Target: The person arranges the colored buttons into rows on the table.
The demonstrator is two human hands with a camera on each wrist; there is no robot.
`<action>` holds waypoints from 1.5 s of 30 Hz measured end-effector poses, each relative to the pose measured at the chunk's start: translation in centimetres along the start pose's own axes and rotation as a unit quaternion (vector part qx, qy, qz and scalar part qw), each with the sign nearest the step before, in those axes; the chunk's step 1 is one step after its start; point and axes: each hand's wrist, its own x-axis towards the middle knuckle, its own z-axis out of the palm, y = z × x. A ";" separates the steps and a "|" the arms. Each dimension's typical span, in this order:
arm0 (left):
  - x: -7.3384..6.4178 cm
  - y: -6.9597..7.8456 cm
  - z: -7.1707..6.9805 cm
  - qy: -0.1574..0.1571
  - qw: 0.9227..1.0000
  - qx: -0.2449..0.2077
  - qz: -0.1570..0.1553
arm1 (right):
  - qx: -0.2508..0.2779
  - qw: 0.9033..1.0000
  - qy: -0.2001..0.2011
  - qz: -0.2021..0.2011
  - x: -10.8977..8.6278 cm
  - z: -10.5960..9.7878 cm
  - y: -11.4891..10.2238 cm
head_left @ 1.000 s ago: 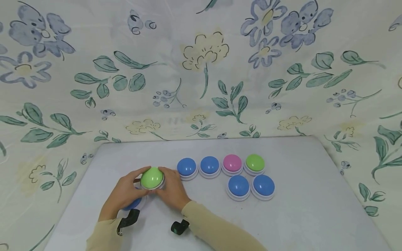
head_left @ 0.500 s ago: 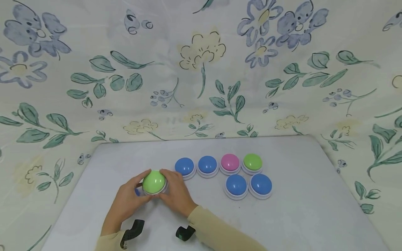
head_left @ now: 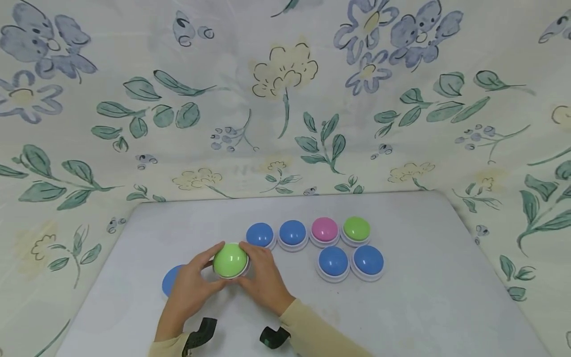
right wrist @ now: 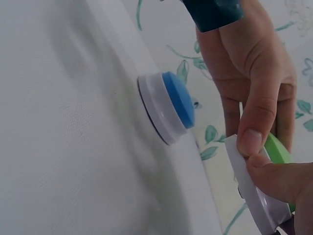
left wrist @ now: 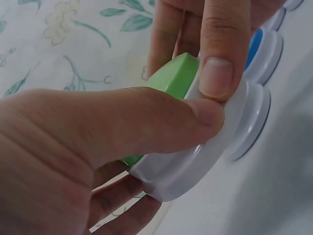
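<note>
Both hands hold one green dome push button [head_left: 230,260] with a white base between them, raised over the white table. My left hand [head_left: 189,292] grips its left side and my right hand [head_left: 266,280] its right side. In the left wrist view the two thumbs meet on the white base [left wrist: 181,169]. Partly hidden behind my left hand is a blue push button [head_left: 171,280], which the right wrist view shows whole on the table as a blue button [right wrist: 164,105]. Another blue push button [head_left: 260,234] stands just beyond my right hand.
A back row continues rightward with a blue button [head_left: 292,232], a pink button [head_left: 324,229] and a green button [head_left: 357,229]. In front of it stand two more blue buttons [head_left: 333,261]. The table [head_left: 424,297] ends at a floral cloth [head_left: 285,114] behind.
Both hands have carried the green push button to the right and slightly nearer to the person. The blue button at the left, earlier mostly covered by the hands, shows more of its dome.
</note>
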 end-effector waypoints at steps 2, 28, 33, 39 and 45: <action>-0.1 0.3 0.2 0.004 1.000 0.000 0.000 | 0.007 1.000 0.004 0.002 -0.3 -0.3 0.1; 0.5 2.8 4.2 0.006 0.999 -0.045 -0.012 | 0.012 0.997 -0.020 0.073 -2.1 -4.3 1.3; 0.8 3.0 4.9 0.015 0.999 -0.043 0.013 | 0.006 0.997 -0.017 0.071 -2.3 -4.9 1.8; 1.1 3.6 5.6 0.012 0.999 -0.048 0.016 | 0.012 0.997 -0.013 0.080 -2.7 -5.6 2.3; 1.4 4.3 6.6 0.011 0.999 -0.049 0.017 | 0.008 0.996 -0.010 0.087 -3.1 -6.1 2.9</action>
